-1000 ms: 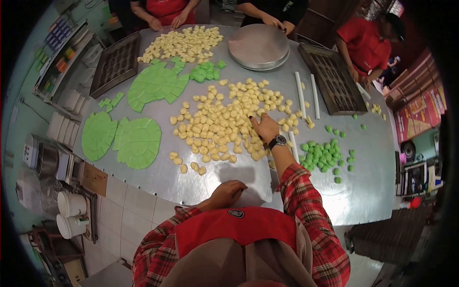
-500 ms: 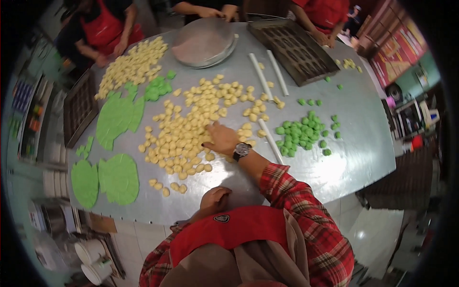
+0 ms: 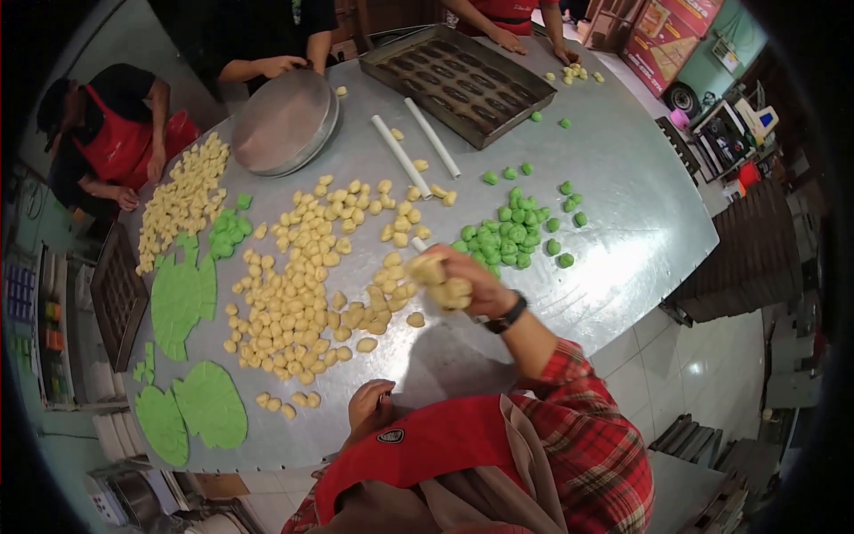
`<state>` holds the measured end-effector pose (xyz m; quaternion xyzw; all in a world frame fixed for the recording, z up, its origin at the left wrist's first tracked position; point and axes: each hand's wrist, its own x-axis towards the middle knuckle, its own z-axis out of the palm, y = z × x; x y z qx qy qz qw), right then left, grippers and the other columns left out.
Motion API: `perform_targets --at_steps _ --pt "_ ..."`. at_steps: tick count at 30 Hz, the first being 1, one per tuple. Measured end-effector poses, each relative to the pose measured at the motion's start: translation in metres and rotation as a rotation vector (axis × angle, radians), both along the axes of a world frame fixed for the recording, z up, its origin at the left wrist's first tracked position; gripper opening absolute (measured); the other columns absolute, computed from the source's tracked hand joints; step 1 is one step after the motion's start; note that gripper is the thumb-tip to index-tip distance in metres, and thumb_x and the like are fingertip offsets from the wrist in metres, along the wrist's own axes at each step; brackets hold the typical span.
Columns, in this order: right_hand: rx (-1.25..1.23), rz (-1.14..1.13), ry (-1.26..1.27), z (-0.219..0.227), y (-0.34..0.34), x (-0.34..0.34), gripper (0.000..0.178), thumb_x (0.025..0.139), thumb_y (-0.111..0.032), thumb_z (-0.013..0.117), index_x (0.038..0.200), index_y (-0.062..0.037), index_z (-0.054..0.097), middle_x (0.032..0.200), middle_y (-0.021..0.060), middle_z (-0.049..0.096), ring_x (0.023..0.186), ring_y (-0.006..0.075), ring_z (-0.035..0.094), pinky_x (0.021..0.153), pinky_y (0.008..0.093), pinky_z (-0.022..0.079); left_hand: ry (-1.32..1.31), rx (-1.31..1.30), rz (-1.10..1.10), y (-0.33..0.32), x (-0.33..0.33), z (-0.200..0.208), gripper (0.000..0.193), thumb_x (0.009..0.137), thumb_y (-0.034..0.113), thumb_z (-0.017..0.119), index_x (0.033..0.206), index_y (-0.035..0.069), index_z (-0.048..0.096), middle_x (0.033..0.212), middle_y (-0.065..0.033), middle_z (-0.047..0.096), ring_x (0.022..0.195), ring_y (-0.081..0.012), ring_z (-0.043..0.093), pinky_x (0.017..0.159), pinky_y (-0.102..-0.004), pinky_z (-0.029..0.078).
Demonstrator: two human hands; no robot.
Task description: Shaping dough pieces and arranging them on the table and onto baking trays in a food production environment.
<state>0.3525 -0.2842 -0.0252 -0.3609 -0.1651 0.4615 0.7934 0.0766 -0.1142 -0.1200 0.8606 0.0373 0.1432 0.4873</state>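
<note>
Several pale yellow dough balls [image 3: 439,281] are clutched in my right hand [image 3: 480,283], raised over the table and slightly blurred. Under and beside it, a white rod [image 3: 420,244] shows only its far end. To the left spreads a large heap of yellow dough balls [image 3: 289,307], with looser ones between it and the hand. Green dough balls [image 3: 511,227] lie in a cluster just beyond my right hand. My left hand [image 3: 365,408] rests low at the near table edge, its fingers curled; whatever is inside them, if anything, is hidden.
The metal table [image 3: 614,267] carries flat green dough sheets [image 3: 209,405] at left, two white rods [image 3: 400,156], a moulded baking tray [image 3: 458,84] and a round sieve [image 3: 285,120]. Another tray [image 3: 116,294] stands at the left edge. Co-workers [image 3: 124,142] stand along the far side.
My right hand has lifted from the yellow heap and moved right, now gripping several dough balls. My view has shifted, and a co-worker's sieve is now tilted.
</note>
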Motion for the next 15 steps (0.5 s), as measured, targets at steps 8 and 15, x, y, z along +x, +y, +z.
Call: perform_targets --at_steps 8,15 --pt "-0.556 -1.015 -0.793 0.078 -0.171 0.21 0.039 0.096 -0.033 0.053 0.12 -0.0033 0.057 0.102 0.0058 0.065 0.09 0.0127 0.061 0.077 0.0248 0.049 0.016 0.13 -0.022 0.002 0.003 -0.002 0.027 0.07 -0.003 0.058 0.096 0.006 0.063 0.092 -0.0113 0.065 0.085 -0.0302 0.063 0.076 -0.0376 0.051" --pt "-1.194 -1.141 -1.234 0.073 -0.234 0.413 0.043 0.092 -0.042 0.051 0.115 -0.0077 0.063 0.101 0.0222 0.066 0.097 0.0363 0.063 0.08 0.0395 0.049 0.142 0.134 -0.075 0.011 -0.009 -0.028 0.035 0.063 -0.001 0.064 0.098 0.005 0.06 0.09 -0.0137 0.065 0.082 -0.0318 0.062 0.072 -0.0375 0.049"
